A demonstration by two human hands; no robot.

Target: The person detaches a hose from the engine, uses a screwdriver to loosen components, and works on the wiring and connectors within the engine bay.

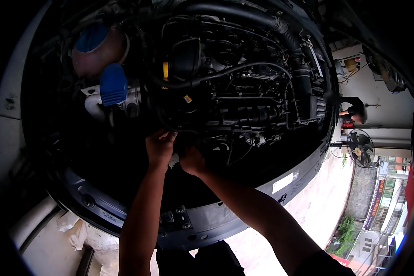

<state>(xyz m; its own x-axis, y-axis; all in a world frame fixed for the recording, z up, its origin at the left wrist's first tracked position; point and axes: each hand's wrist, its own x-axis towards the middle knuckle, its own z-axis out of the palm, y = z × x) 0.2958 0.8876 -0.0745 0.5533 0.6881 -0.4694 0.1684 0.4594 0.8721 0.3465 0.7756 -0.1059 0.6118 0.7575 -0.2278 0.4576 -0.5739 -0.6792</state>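
Note:
My left hand (160,149) reaches into a dark engine bay, fingers pinched near the lower end of a thin black hose (163,119); what it grips is unclear. My right hand (192,160), just to its right and slightly lower, has curled fingers reaching into shadow; what they hold is hidden. A small pale metal part (174,160) shows between my hands. Above them are a yellow loop handle (165,71) and a black engine (244,112). To the upper left are a reservoir (94,60) with a blue cap and another blue-topped container (113,85).
The car's front panel (221,221) runs across the near side. A large black hose (299,69) crosses the upper right. At far right are a standing fan (359,149), a person (356,110) and a street with buildings. White cloths (78,234) lie at lower left.

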